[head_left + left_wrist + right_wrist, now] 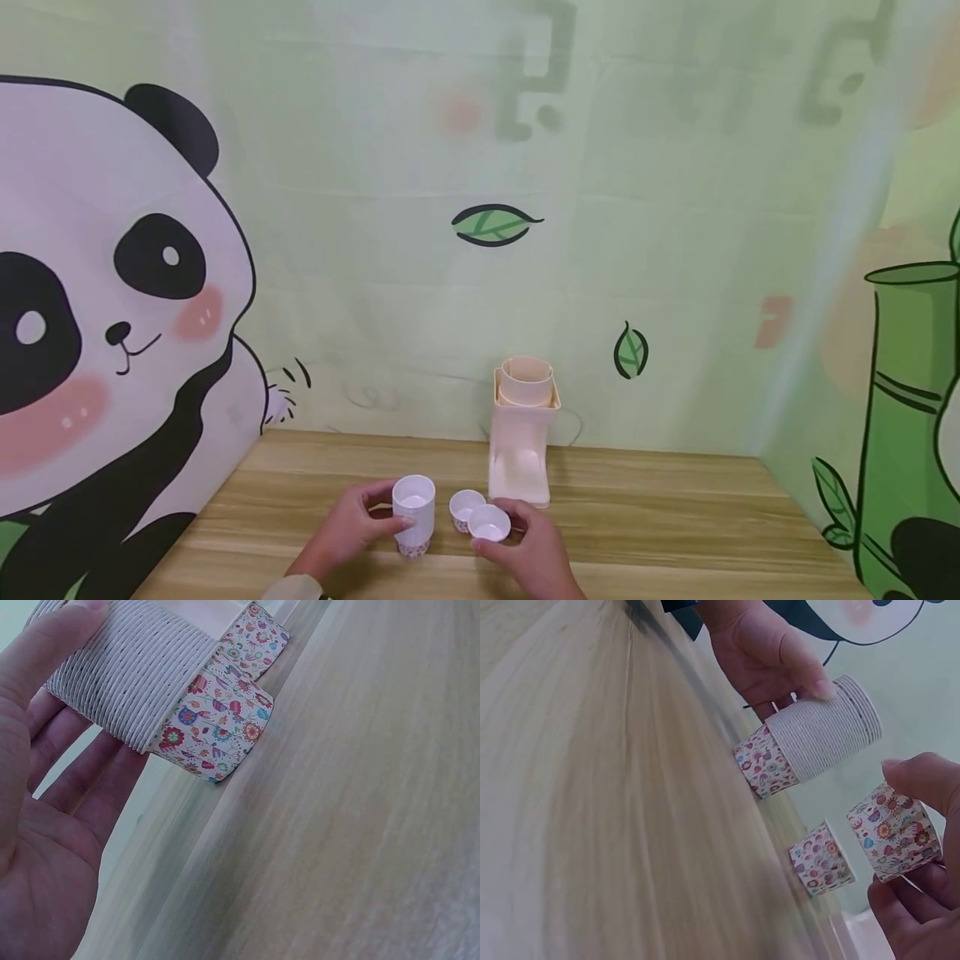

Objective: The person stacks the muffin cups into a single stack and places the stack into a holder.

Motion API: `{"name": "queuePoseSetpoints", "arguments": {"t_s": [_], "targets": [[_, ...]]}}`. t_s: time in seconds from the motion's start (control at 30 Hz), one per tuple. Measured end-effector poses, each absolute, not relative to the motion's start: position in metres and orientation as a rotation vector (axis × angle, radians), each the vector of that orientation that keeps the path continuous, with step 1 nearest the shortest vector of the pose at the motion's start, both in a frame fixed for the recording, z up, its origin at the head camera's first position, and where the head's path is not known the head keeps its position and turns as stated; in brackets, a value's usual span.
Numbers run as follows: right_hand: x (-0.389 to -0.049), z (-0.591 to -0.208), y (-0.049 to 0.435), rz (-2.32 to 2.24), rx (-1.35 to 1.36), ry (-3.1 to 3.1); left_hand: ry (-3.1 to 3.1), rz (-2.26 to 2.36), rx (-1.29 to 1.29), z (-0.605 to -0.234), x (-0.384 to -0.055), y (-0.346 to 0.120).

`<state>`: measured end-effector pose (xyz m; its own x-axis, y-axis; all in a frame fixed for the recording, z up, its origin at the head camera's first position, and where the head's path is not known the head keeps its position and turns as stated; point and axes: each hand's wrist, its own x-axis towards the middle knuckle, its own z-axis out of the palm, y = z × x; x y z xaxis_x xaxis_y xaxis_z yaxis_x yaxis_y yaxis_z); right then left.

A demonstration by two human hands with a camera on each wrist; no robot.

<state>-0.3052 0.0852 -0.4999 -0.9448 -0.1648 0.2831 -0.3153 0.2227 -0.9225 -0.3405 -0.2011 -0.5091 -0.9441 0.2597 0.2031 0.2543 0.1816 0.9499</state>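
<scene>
My left hand (351,527) grips a tall stack of small paper cups (415,515), thumb on one side and fingers around the other. In the left wrist view the stack (150,675) shows tightly nested white rims and a floral bottom cup. The fingers of my right hand (538,546) pinch a single paper cup (897,832), with the same flower print, held mouth up in the head view. A second single paper cup (822,859) stands upright on the table between the stack and the held cup; the held cup partly covers it in the head view.
Behind the cups stands a pale pink cup dispenser (520,450) with a round tube at its top. The wooden table (675,517) meets a green cloth backdrop (375,292) printed with a panda and leaves.
</scene>
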Motion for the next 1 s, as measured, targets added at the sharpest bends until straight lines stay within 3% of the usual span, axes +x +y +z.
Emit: {"name": "queuePoseSetpoints", "arguments": {"t_s": [1.0], "targets": [[-0.305, -0.454, 0.061, 1.925, 0.564, -2.295, 2.403, 1.962, 0.549, -0.511, -0.341, -0.2]]}}
